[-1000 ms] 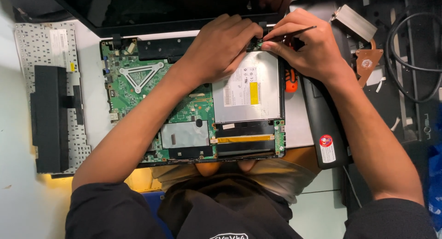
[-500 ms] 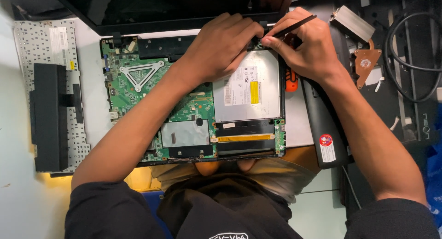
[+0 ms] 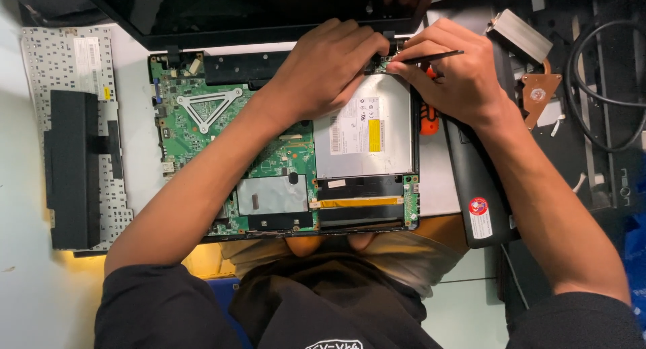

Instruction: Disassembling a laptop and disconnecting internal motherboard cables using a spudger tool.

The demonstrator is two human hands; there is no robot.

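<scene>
Hands (image 3: 330,70) at optical drive (image 3: 367,130) corner, right hand (image 3: 454,73) perhaps with tweezers (image 3: 431,55)

Brushed metal drive (image 3: 367,130) beside matt green circuit board (image 3: 195,117).

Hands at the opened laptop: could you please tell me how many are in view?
2. The left hand rests on the far edge of the green circuit board; the right hand, beside it, grips a thin dark tool. A dark shape at the top edge is unclear.
</scene>
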